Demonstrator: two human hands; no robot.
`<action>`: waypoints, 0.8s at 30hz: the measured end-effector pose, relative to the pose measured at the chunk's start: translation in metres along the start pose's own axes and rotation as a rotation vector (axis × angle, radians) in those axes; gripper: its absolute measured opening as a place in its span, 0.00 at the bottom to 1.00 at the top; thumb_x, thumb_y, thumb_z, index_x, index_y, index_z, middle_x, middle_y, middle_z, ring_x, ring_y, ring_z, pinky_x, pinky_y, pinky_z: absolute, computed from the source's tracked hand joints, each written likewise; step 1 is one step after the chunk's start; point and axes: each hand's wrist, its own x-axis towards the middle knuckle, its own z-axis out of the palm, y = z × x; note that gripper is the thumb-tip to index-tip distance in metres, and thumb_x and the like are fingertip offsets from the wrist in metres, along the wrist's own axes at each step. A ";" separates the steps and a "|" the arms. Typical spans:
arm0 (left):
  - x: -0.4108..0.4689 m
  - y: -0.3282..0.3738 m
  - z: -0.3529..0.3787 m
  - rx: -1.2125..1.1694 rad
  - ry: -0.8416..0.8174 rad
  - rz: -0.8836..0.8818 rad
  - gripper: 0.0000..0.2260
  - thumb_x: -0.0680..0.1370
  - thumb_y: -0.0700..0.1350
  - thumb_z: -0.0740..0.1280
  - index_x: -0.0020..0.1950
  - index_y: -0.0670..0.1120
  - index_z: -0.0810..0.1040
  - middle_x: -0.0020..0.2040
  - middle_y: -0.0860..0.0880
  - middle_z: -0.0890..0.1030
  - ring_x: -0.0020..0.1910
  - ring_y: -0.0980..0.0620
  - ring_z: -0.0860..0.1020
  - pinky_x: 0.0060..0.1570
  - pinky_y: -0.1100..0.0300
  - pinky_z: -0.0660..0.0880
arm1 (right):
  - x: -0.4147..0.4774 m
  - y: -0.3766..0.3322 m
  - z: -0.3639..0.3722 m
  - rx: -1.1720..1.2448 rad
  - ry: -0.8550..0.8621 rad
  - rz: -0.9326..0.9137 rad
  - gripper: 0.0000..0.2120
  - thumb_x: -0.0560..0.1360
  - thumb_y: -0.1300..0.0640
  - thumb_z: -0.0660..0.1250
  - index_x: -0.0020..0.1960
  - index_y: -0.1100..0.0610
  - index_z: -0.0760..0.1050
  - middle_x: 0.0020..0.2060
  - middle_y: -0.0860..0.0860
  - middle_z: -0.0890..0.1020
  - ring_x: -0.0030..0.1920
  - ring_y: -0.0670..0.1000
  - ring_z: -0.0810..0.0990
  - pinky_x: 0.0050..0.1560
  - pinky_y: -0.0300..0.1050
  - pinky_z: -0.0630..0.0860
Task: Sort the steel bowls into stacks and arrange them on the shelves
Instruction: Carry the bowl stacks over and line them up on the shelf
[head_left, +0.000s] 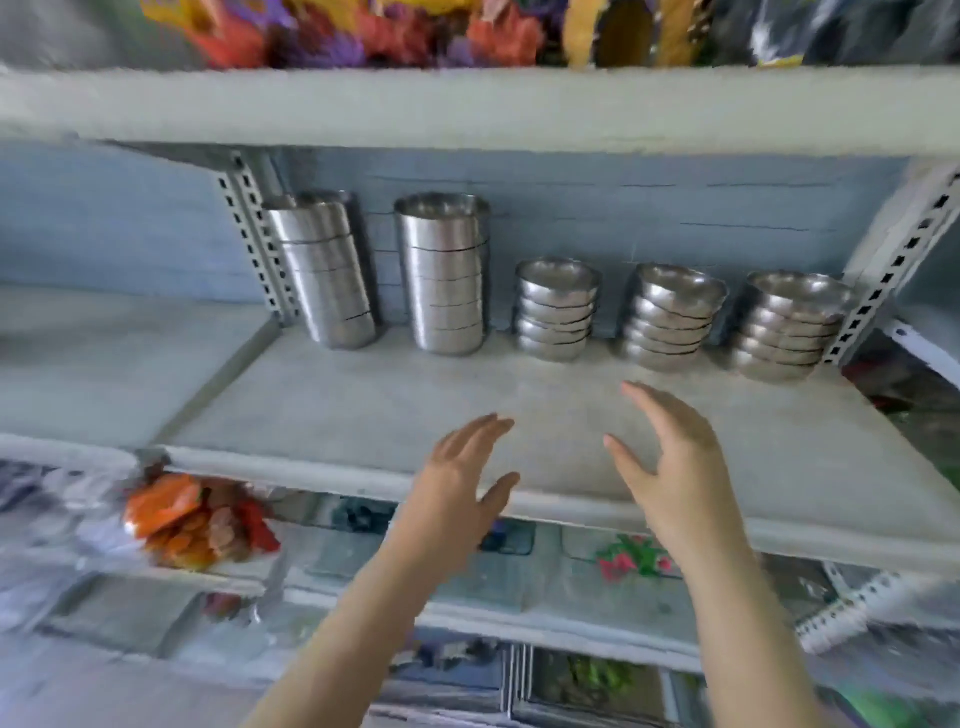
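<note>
Five stacks of steel bowls stand along the back of the grey shelf (322, 415). Two tall stacks of straight-sided bowls are at the left (324, 275) and beside it (447, 275). Three shorter stacks of rounded bowls follow to the right: one (556, 312), a second (670, 319) and a third (789, 327). My left hand (457, 493) and my right hand (670, 467) hover over the shelf's front part, palms facing each other, fingers spread and holding nothing, well short of the stacks.
A shelf above (467, 104) carries colourful packets. Slotted metal uprights stand at the left (254, 244) and right (883, 270). An orange packet (166, 509) and other goods lie on lower shelves. The view is motion-blurred.
</note>
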 end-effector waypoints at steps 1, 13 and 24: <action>-0.020 -0.016 -0.019 0.025 0.041 -0.022 0.24 0.78 0.48 0.67 0.73 0.52 0.67 0.73 0.53 0.68 0.71 0.51 0.66 0.69 0.61 0.64 | -0.010 -0.018 0.015 -0.005 -0.003 -0.048 0.26 0.74 0.56 0.73 0.70 0.57 0.73 0.65 0.55 0.78 0.67 0.58 0.74 0.70 0.53 0.68; -0.252 -0.187 -0.247 0.311 0.466 -0.534 0.25 0.74 0.45 0.72 0.70 0.48 0.72 0.70 0.45 0.73 0.68 0.40 0.71 0.65 0.42 0.70 | -0.067 -0.264 0.213 0.096 -0.273 -0.411 0.29 0.74 0.50 0.72 0.72 0.56 0.70 0.73 0.57 0.71 0.75 0.64 0.65 0.73 0.61 0.64; -0.256 -0.354 -0.359 0.386 0.509 -0.768 0.25 0.76 0.49 0.69 0.72 0.50 0.69 0.73 0.49 0.69 0.71 0.44 0.67 0.68 0.50 0.65 | 0.015 -0.399 0.396 0.210 -0.298 -0.472 0.30 0.74 0.45 0.68 0.72 0.58 0.71 0.70 0.58 0.75 0.72 0.63 0.70 0.70 0.63 0.68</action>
